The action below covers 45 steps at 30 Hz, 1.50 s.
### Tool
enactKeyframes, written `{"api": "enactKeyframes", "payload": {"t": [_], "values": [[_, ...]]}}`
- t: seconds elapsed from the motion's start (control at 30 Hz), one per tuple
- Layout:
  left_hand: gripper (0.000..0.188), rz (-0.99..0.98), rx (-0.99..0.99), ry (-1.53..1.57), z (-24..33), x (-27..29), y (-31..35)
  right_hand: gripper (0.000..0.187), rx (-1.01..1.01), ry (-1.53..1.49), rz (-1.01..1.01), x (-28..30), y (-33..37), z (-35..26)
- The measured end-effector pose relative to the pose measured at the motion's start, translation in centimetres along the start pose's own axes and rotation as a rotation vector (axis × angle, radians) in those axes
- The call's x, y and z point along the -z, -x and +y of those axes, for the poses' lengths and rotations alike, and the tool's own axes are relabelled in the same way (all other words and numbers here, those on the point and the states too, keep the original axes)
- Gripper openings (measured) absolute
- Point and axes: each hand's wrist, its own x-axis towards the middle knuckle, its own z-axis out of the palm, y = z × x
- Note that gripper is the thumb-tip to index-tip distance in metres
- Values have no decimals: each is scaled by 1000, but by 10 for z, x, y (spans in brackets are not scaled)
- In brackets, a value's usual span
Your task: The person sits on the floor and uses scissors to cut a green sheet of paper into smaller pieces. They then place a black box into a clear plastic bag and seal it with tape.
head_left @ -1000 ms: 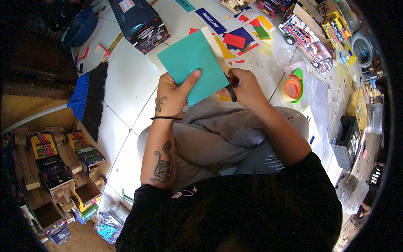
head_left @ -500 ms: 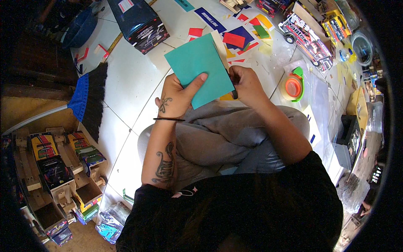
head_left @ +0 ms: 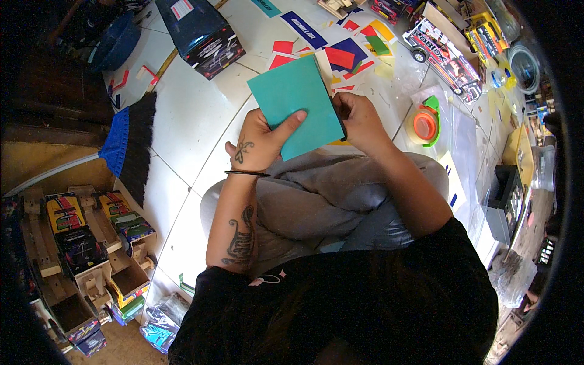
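Observation:
My left hand [head_left: 261, 137] grips a teal sheet [head_left: 295, 100], its thumb pressed flat on top and the other fingers hidden underneath. The sheet is held tilted above my crossed legs, and a pale backing strip [head_left: 323, 68] shows along its far right edge. At the sheet's right edge, my right hand [head_left: 362, 121] is closed with bent fingers. A small dark piece shows beside those fingers; what it belongs to is mostly hidden.
Red, blue and yellow sticker pieces [head_left: 340, 58] lie on the tiles ahead. A tape roll in a green dispenser [head_left: 426, 125] sits to the right, a toy truck [head_left: 447, 58] beyond. Wooden toy trucks [head_left: 85, 261] and a broom [head_left: 131, 143] are at left, a dark box [head_left: 201, 36] ahead.
The teal sheet has shifted slightly right and turned a little, along with my left hand. My right hand stays closed at its edge, almost in the same place.

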Motion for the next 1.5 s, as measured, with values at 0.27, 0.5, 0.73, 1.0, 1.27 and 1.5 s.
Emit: {"api": "enactKeyframes", "payload": {"t": [0.27, 0.5, 0.73, 1.0, 1.27, 1.5], "values": [[23, -15, 109, -54, 5, 0, 2, 18, 4, 36, -3, 4, 3, -7], [23, -41, 90, -17, 4, -1, 2, 20, -5, 2, 35, 3, 1, -6], [23, -41, 100, -3, 7, -2, 2, 22, -18, 3, 4, 5, 3, -3], [36, 74, 179, -25, 6, 4, 0, 30, -261, -266, -70, 12, -4, -10], [47, 166, 110, 279, -14, -11, -9, 48, -156, -796, -144, 2, 1, -23], [44, 108, 51, 478, -2, -2, -6, 51, -34, -292, -51, 31, -4, -17]]}}
